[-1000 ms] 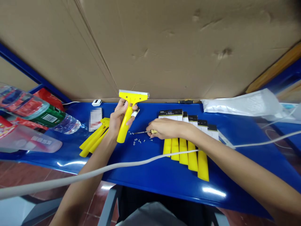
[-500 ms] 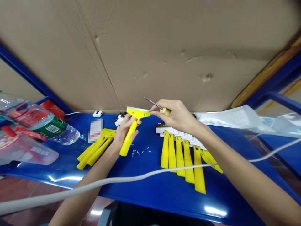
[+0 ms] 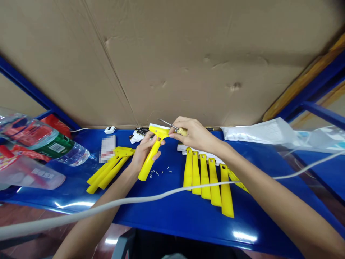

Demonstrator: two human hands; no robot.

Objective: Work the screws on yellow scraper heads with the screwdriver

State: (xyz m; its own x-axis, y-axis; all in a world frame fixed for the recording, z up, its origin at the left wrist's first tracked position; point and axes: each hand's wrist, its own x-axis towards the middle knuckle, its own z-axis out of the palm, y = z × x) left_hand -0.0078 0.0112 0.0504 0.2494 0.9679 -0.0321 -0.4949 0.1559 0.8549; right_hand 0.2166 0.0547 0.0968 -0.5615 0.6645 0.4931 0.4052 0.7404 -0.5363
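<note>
My left hand is closed around a yellow scraper, its wide head up and its handle slanting down toward me. In my right hand is a screwdriver with a pale yellow handle, its shaft pointing up and left past the scraper's head. My right fingertips are at the right end of that head; whether they pinch a small part there I cannot tell. Below the hands, several small screws and nuts lie scattered on the blue table.
Several yellow handles lie in a row on the right, more yellow scrapers on the left. A water bottle and a plastic cup stand at far left. A white cable crosses the foreground; white plastic bags lie back right.
My right hand has moved slightly left and down with the screwdriver, its fingers now over the right end of the scraper's head. The scraper's head has turned and tilts down at the right.
</note>
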